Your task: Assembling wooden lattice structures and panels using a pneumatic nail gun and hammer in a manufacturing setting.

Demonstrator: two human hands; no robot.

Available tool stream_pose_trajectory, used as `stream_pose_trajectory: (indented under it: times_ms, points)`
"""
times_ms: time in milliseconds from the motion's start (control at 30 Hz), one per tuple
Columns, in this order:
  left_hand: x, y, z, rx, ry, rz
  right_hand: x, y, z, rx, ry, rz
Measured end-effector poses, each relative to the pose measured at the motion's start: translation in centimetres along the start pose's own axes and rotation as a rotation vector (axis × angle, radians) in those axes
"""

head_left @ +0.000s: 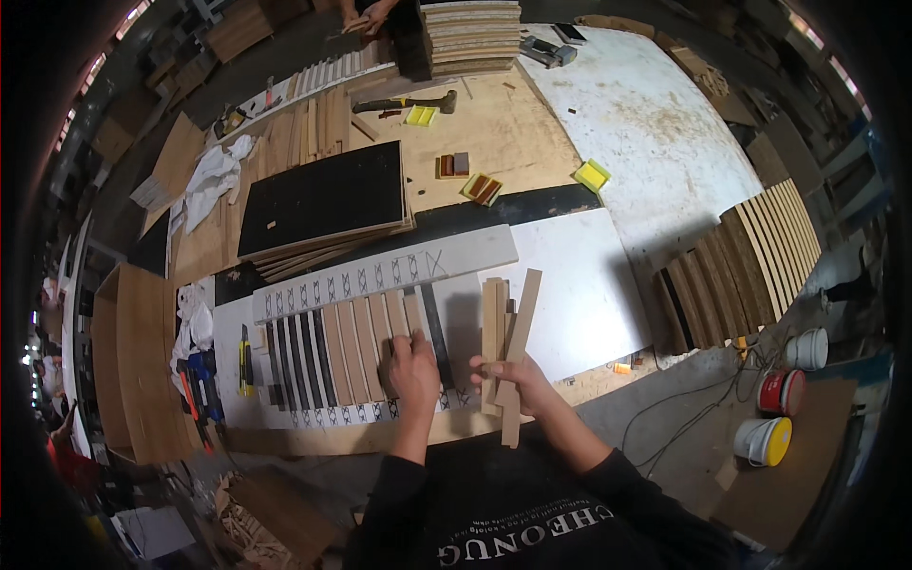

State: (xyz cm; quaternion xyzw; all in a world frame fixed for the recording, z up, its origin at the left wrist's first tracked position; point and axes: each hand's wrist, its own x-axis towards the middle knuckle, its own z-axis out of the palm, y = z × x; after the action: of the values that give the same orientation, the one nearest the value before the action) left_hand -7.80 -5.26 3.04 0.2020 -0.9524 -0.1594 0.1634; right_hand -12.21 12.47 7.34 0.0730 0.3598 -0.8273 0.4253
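My left hand (414, 375) is closed on the near part of a light wooden strip (412, 312), at the right end of a row of such strips. Those strips (366, 350) lie side by side on a white surface, with dark strips (302, 356) to their left and one dark strip (432, 318) to the right. Beyond the row lies a long pale board (475, 255) with cross marks drawn along it. Over the table to the right, my right hand (521, 382) grips a loose bundle of wooden strips (495, 328), one of them slanting outward.
Black-topped panels (323, 199) are stacked behind the pale board. A hammer (408, 103) and small yellow trays (592, 175) lie farther back. A yellow utility knife (246, 361) is at left. Stacked boards (731, 266) stand right, near buckets (763, 442). Another person's hands (369, 17) show at the top.
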Motion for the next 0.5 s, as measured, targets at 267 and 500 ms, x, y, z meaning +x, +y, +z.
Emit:
stream_pose_trajectory:
  times_ms: [267,500]
  points:
    - [0.1,1.1,-2.5,-0.131,0.049,0.125,0.1,0.3,-0.5,0.003,-0.088,-0.071]
    - [-4.3,4.2,-2.6,-0.833,-0.337,-0.089,0.7,1.4,-0.9,-0.052,0.043,-0.095]
